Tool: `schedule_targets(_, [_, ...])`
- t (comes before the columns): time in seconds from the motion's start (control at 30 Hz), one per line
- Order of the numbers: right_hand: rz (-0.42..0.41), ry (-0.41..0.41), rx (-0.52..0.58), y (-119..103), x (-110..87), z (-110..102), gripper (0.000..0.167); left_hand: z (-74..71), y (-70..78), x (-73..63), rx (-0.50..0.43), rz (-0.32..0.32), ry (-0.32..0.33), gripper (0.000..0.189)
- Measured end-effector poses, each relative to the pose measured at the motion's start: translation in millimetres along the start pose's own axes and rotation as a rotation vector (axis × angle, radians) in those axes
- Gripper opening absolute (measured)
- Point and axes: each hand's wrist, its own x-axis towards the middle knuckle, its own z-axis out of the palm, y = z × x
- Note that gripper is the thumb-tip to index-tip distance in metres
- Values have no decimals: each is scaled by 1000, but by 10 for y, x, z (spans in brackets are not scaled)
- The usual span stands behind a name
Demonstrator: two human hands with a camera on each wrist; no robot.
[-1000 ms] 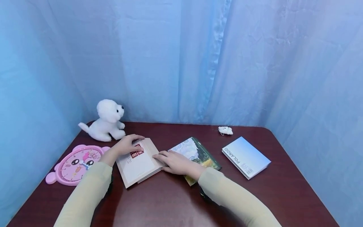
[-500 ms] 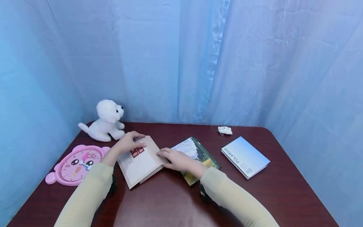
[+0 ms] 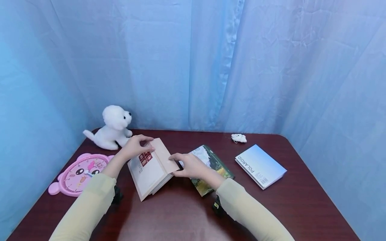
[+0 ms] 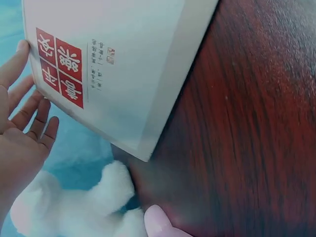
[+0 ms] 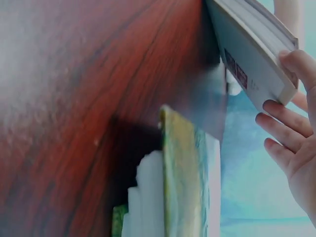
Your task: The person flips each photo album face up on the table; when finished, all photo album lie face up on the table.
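Observation:
A white book (image 3: 150, 175) with red character squares on its cover leans at a tilt, its right side raised off the table. At its far edge my left hand (image 3: 132, 149) pinches it, thumb over the cover. My right hand (image 3: 193, 167) grips the spine side between thumb and fingers. In the left wrist view the cover of the book (image 4: 138, 74) faces the camera, with the left hand (image 4: 19, 143) at its edge. From the right wrist, the right hand's fingers (image 5: 284, 118) lie under the book (image 5: 252, 49) with the thumb on the opposite face.
A book with a painted landscape cover (image 3: 223, 171) lies beneath the right forearm. Farther right is a blue-white POLAROID album (image 3: 262, 164); behind it sits a small white plush (image 3: 239, 138). On the left are a white toy dog (image 3: 113, 132) and a pink clock (image 3: 76, 179).
The white book's right side has risen and it tilts more steeply. My right hand has gone from resting at the spine to gripping it; both hands moved slightly up with it.

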Motion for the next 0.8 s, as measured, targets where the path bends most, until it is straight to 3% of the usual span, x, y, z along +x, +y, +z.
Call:
schedule_targets(0.5, [-142, 120, 115, -178, -23, -95, 54, -173, 271, -121, -7, 70, 83, 59])
schedule_targets(0.7, [-211, 170, 257, -266, -5, -138, 70, -309, 427, -153, 29, 21, 101, 61])
schedule_targets(0.8, [-208, 192, 340, -307, 2, -138, 76, -364, 498, -160, 13, -13, 105, 64])
